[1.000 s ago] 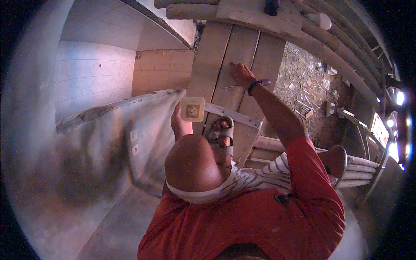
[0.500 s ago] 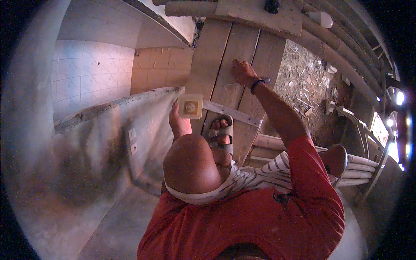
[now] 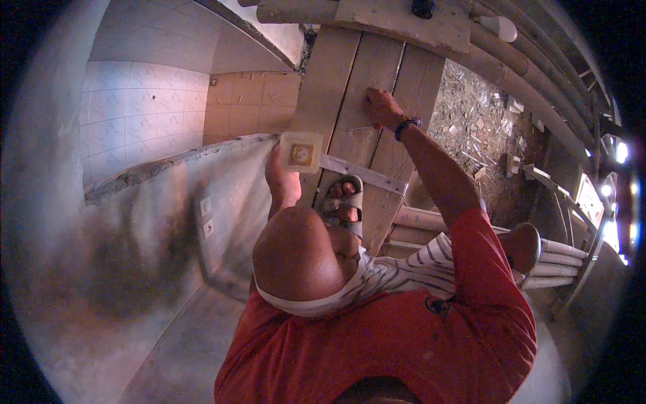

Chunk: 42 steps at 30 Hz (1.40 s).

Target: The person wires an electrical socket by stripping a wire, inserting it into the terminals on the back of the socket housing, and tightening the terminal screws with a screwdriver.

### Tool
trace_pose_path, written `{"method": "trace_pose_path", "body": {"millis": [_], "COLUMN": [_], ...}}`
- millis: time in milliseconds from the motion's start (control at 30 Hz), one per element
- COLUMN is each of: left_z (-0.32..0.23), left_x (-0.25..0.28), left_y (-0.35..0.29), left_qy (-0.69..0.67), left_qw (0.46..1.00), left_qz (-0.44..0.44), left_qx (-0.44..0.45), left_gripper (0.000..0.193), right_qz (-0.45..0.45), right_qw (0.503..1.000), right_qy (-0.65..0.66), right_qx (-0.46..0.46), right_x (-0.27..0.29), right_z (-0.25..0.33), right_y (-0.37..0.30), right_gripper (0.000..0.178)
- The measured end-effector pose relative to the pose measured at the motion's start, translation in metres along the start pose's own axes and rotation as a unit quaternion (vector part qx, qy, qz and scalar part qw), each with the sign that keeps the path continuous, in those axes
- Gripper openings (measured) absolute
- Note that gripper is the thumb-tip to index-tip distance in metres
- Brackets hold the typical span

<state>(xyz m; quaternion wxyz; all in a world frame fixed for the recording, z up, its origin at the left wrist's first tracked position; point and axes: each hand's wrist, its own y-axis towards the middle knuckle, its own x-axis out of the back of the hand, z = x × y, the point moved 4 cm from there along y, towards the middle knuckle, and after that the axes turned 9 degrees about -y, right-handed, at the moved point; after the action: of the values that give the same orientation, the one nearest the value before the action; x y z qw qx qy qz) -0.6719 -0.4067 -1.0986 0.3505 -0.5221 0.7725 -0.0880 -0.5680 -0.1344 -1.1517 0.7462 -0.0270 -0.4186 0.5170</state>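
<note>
My left hand [image 3: 281, 176] is closed on a cream square wall socket [image 3: 301, 153], its round centre facing up; part of the fingers is hidden by the plate. Over the wooden planks [image 3: 323, 74] my right hand [image 3: 383, 108] has its fingers curled together, and whatever may be in them is too small or hidden to name. A dark beaded bracelet circles that wrist. Just below this hand, a thin screwdriver [image 3: 362, 128] with a red handle appears to lie on the planks. My sandalled foot [image 3: 344, 195] rests on the planks beside a pale metal strip [image 3: 363, 175].
At left runs a rough plastered half wall [image 3: 168, 168] with two wall fittings [image 3: 206, 217]. Tiled walls [image 3: 145, 101] lie beyond it. Rubble [image 3: 471, 121] covers ground right of the planks. Thick poles [image 3: 525, 67], a short board [image 3: 397, 27] and a white bulb [image 3: 501, 28] are at the far side.
My left hand has raised the socket slightly away from me and tilted it. My right hand has shifted a little to the right, and the screwdriver below it shows more clearly.
</note>
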Motion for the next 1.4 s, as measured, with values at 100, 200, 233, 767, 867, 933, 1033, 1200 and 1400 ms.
{"method": "trace_pose_path", "body": {"millis": [100, 200, 233, 767, 867, 933, 1033, 1200, 1400], "left_z": [-0.004, 0.009, 0.011, 0.014, 0.013, 0.025, 0.026, 0.040, 0.064], "left_x": [-0.001, -0.005, -0.010, -0.042, -0.069, -0.072, -0.079, -0.105, -0.126], "left_y": [0.004, 0.016, 0.017, 0.030, 0.023, 0.038, 0.024, 0.043, 0.076], "left_qy": [0.032, 0.151, 0.179, 0.251, 0.176, 0.157, 0.162, 0.345, 0.305], "left_qw": [0.999, 0.985, 0.979, 0.952, 0.961, 0.951, 0.938, 0.830, 0.860], "left_qz": [0.028, 0.072, 0.082, 0.171, 0.212, 0.265, 0.305, 0.417, 0.395], "left_qx": [-0.015, -0.050, -0.048, -0.046, 0.033, 0.020, 0.035, -0.136, -0.110], "left_gripper": [0.035, 0.035, 0.035, 0.046, 0.049, 0.051, 0.047, 0.043, 0.041], "right_qz": [0.021, -0.018, -0.035, -0.139, -0.163, -0.222, -0.160, -0.108, -0.186], "right_qw": [0.998, 0.999, 0.997, 0.959, 0.981, 0.928, 0.968, 0.902, 0.971], "right_qy": [0.035, 0.004, 0.010, 0.240, -0.013, -0.216, -0.074, 0.407, -0.054], "right_qx": [-0.037, 0.045, 0.072, -0.063, 0.107, 0.207, 0.176, 0.091, 0.140], "right_x": [-0.003, -0.005, -0.007, 0.004, 0.016, 0.030, 0.025, 0.002, 0.038], "right_z": [0.008, -0.016, -0.026, -0.038, -0.042, -0.040, -0.034, -0.060, -0.045], "right_y": [0.000, 0.012, 0.015, 0.008, 0.001, -0.001, -0.012, -0.023, -0.031], "right_gripper": [0.014, 0.013, 0.013, 0.025, 0.018, 0.015, 0.015, 0.016, 0.020]}}
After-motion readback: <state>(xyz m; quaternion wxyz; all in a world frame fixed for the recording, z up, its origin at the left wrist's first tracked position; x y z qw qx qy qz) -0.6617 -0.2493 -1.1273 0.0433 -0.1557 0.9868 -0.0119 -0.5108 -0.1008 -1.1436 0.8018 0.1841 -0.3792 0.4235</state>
